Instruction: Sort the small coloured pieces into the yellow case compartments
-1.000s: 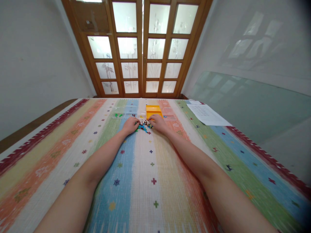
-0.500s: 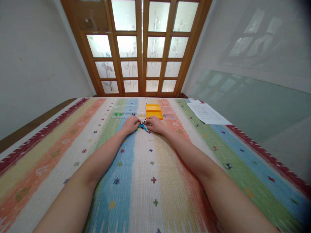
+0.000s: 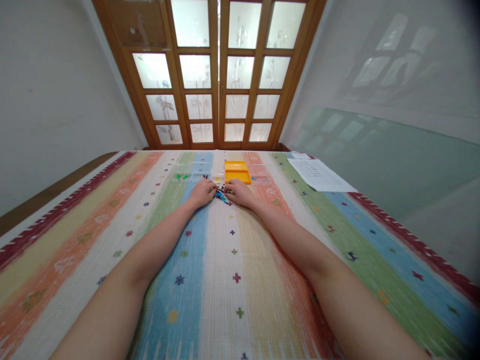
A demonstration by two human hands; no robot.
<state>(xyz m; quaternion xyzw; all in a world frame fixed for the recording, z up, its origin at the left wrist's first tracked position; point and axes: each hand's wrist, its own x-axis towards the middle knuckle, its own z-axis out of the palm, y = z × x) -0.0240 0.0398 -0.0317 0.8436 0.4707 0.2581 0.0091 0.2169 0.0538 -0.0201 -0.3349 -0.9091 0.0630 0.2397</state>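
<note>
– Where are our pieces (image 3: 221, 196)?
– Just on the yellow box's (image 3: 238, 176) near side, with our left hand (image 3: 203, 192) and right hand (image 3: 239, 193).
– Each grip?
– Curled; we cannot tell how open or holding what.

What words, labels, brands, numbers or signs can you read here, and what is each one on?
None can be read.
White sheet at the table's right: lines of marks, too small to read.
Smaller sheet behind it: nothing legible.
Yellow box: no lettering shows.
Tablecloth: plus-shaped figures, part of its pattern.
</note>
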